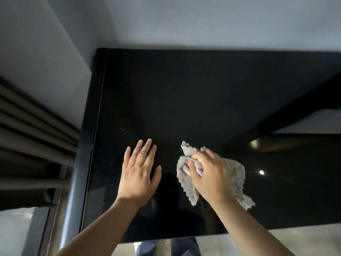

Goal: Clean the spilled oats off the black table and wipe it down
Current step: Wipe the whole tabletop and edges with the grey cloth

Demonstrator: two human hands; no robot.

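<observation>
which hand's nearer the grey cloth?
Right. The right hand grips the grey cloth on the black table; the left hand rests flat, apart, to the cloth's left.

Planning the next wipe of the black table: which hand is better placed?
Right, probably: the right hand grips the grey cloth on the table; the left hand lies flat, holding nothing.

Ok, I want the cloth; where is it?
In the head view, the grey cloth is bunched on the black table, gripped by the right hand, right of the flat left hand.
</observation>
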